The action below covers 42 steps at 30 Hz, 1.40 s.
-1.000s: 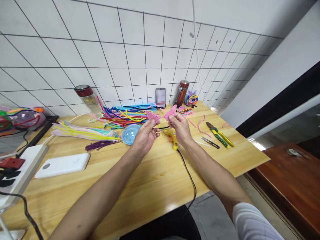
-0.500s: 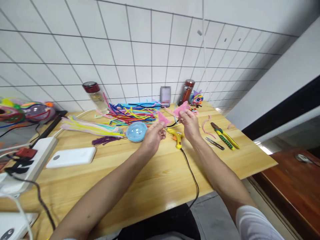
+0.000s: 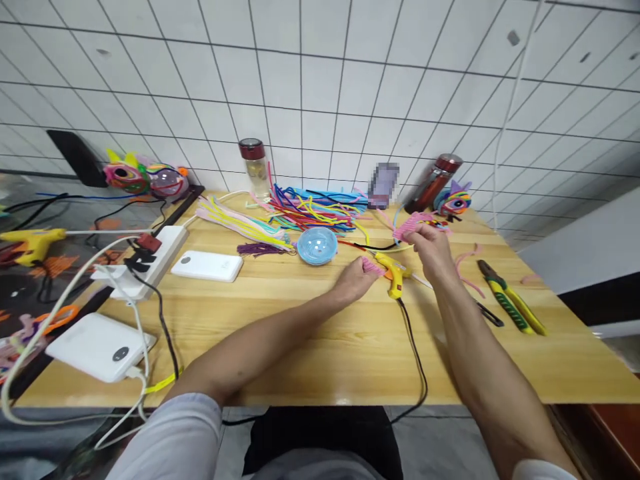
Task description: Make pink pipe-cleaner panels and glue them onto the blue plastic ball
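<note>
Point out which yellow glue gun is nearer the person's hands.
The yellow glue gun on the wooden table, beside the left hand; the other glue gun lies far left, past the white power strip.

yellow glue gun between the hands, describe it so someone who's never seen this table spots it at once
On the wooden table, find the round blue bowl. Right of it, between the left hand and right hand, lies the yellow glue gun. Unlike the second glue gun at far left, it lies on the wood, its black cord dropping over the near edge.
</note>
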Motion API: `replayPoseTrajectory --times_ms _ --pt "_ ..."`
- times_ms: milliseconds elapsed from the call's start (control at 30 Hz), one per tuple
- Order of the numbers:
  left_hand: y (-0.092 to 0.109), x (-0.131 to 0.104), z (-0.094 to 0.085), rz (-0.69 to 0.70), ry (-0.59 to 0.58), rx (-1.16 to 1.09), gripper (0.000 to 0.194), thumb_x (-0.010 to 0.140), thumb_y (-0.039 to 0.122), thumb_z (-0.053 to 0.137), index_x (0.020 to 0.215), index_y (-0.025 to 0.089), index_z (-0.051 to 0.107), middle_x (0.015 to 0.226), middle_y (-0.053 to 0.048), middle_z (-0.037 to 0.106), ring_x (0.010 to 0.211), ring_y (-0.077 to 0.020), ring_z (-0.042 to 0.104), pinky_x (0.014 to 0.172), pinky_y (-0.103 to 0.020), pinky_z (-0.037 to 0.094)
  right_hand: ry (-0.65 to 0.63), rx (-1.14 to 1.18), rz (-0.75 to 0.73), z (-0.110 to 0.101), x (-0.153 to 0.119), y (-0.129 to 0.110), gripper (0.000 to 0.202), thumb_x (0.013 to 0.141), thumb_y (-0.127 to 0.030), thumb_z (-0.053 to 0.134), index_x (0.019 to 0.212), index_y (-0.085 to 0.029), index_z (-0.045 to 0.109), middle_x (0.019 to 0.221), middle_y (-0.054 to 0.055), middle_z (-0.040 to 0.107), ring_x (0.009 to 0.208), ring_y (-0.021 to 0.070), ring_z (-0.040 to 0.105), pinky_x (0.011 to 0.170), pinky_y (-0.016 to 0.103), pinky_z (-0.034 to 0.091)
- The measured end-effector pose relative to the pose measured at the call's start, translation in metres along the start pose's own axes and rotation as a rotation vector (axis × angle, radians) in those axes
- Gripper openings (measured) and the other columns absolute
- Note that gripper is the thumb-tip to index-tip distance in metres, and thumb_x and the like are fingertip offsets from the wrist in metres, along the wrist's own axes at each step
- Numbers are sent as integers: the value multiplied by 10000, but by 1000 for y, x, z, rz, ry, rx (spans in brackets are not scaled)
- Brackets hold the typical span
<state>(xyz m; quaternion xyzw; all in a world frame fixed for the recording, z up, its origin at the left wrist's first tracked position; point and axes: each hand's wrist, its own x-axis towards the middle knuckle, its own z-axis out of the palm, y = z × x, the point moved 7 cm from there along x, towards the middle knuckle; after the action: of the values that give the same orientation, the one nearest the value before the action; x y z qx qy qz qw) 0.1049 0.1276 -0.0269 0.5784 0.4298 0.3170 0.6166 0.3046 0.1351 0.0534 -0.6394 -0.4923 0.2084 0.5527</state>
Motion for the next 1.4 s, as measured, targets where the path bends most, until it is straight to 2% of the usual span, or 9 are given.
replayPoseTrajectory --times_ms 133,300,500,633,767,900,1000,1167,1400 --pt "15 -5 -11 20 56 537 116 922 201 648 1010 203 574 1074 -88 747 1008 -241 683 891 -344 524 -56 -391 2 -8 9 8 143 760 -347 641 712 -213 646 656 -31 562 683 165 498 658 303 334" --pt "24 -12 -10 32 -11 841 273 1013 172 484 1278 139 539 1234 -203 758 1167 -302 734 983 -392 548 -175 -910 80 -17 18 25 147 890 -256 575 898 -187 705 928 73 766 831 215 633 668 310 345" --pt "22 -12 -10 -12 26 1113 346 1036 228 447 1356 141 546 1204 -219 757 1113 -357 782 904 -425 578 -218 -1008 212 -28 21 44 286 923 -238 600 1138 -169 776 1173 169 819 1034 291 740 778 316 453" --pt "31 -16 -5 78 123 1244 363 1060 296 456 1378 170 577 1397 -196 653 1094 -330 783 842 -400 596 -236 -1038 255 -33 18 50 322 932 -274 610 1170 -171 801 1254 195 808 1134 337 752 870 356 505" --pt "34 -21 7 225 79 1235 376 1059 374 546 1380 192 616 1423 -161 638 1076 -288 774 791 -353 584 -219 -1049 210 -32 17 44 384 969 -286 560 1270 -190 779 1364 168 779 1242 329 725 941 364 516" --pt "30 -20 16 385 -2 1134 284 1085 401 549 1122 191 736 1134 -112 772 1080 -255 759 809 -322 553 -233 -1024 149 -23 17 37 356 989 -320 548 1218 -207 796 1252 126 825 1194 312 745 913 357 530" --pt "24 -18 18 467 -49 1082 389 1106 405 515 916 182 770 924 -96 808 892 -214 755 735 -303 508 -224 -922 74 -17 15 34 289 961 -333 595 1108 -221 817 1159 100 848 1104 295 768 882 357 536" --pt "22 -22 23 625 -62 1017 493 1115 441 486 838 178 797 780 -82 805 700 -180 704 626 -301 432 -283 -662 -7 -4 12 33 239 922 -368 648 1040 -240 812 1063 63 859 954 253 782 839 354 570" --pt "14 -21 19 711 -13 933 513 1132 397 455 792 177 770 701 -56 768 632 -162 674 597 -302 400 -385 -855 -130 54 73 -7 299 960 -320 626 1168 -243 826 1153 72 853 1037 257 776 939 358 565"
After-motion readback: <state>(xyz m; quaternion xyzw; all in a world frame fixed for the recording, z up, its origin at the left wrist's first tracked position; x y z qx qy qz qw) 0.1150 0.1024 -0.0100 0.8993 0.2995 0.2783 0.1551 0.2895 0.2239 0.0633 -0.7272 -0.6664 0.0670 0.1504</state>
